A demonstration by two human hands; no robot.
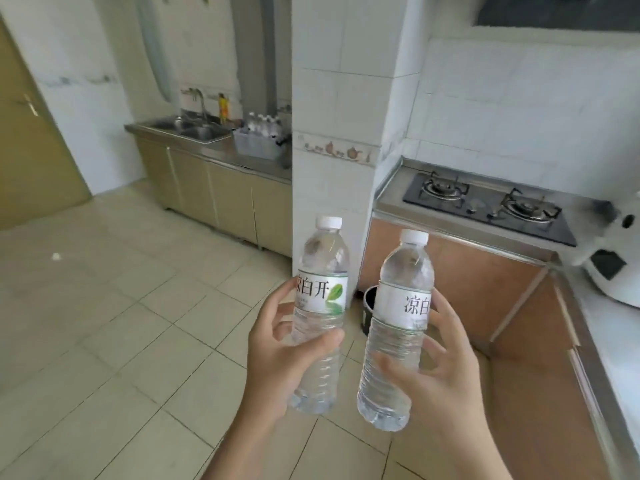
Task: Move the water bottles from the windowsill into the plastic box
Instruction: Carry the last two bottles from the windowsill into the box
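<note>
Each hand holds one clear water bottle with a white cap and a white-green label. My left hand (277,358) grips the left bottle (322,271) around its lower half. My right hand (446,372) grips the right bottle (403,289) the same way. Both bottles are upright, tilted slightly, over the tiled floor in front of me. Far across the room a grey plastic box (258,145) stands on the steel counter beside the sink, with several bottles (265,124) standing in it. The windowsill is out of view.
A white tiled pillar (336,116) stands between the sink counter (221,150) and the gas stove (485,206). A dark bin (369,306) sits on the floor by the pillar. A white appliance (620,268) rests on the right counter. A door (31,140) is at left.
</note>
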